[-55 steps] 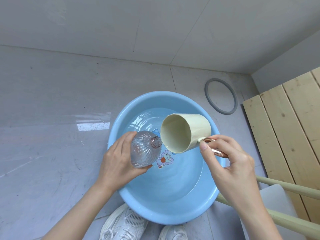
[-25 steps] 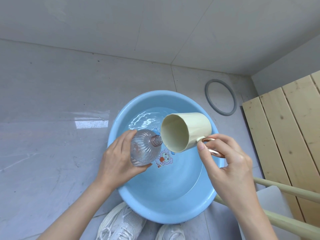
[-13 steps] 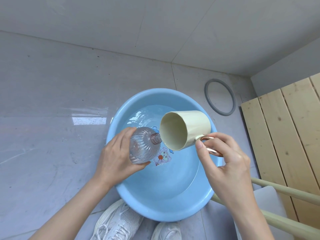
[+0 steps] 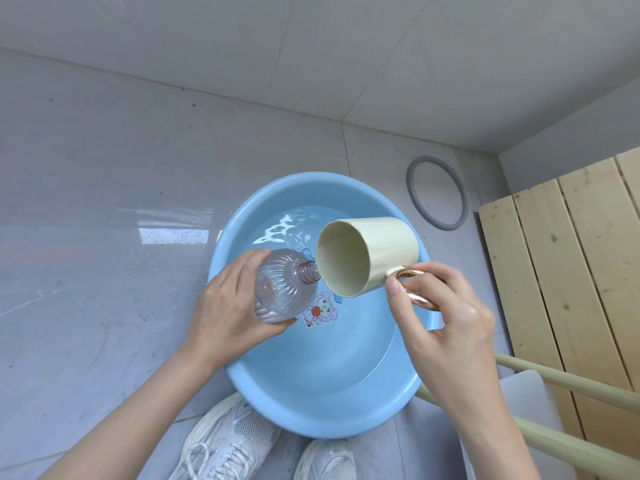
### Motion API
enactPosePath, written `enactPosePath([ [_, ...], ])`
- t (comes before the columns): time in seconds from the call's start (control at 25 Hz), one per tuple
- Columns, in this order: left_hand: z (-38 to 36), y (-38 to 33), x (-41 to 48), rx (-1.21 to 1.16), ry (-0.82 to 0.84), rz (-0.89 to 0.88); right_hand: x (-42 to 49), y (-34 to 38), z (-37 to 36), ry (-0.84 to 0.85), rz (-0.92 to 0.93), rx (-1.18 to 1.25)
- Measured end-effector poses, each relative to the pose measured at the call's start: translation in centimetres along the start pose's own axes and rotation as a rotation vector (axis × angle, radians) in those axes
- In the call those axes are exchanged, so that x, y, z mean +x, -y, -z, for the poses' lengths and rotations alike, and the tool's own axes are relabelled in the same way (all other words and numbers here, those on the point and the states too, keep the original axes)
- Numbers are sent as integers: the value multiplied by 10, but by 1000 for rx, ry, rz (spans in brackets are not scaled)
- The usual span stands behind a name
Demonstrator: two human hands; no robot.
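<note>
Cream mug point(image 4: 369, 256), gripped by my right hand point(image 4: 440, 323), tips toward the bottle point(image 4: 284, 287) my left hand point(image 4: 228, 310) clasps; next, align rim over neck.

Left hand point(image 4: 228, 317) grips bottle point(image 4: 284, 285), right hand point(image 4: 446, 320) mug point(image 4: 367, 254)

**Soft daylight, bent edges**

The light is bright, even and diffuse, and shadows are faint. A pale rectangular glare patch point(image 4: 171, 235) lies on the glossy floor tiles point(image 4: 86, 168). White glints ripple on the water point(image 4: 287, 226) in the blue basin point(image 4: 311, 420). The copper mug handle point(image 4: 424, 301) gleams. Focus is crisp throughout. Wide-angle distortion bows the wooden slats point(image 4: 571, 271) near the frame edge.
</note>
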State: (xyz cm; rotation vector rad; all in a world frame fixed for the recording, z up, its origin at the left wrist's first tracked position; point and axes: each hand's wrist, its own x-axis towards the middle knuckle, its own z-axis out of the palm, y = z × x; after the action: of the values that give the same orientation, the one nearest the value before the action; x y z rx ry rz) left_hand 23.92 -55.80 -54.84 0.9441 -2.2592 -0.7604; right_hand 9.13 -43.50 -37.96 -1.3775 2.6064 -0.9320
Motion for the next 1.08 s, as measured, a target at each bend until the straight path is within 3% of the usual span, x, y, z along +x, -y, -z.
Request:
enactPosePath([
  [1.08,0,1,0,-6,7,-15,0,1,-2,-17,32,-81],
])
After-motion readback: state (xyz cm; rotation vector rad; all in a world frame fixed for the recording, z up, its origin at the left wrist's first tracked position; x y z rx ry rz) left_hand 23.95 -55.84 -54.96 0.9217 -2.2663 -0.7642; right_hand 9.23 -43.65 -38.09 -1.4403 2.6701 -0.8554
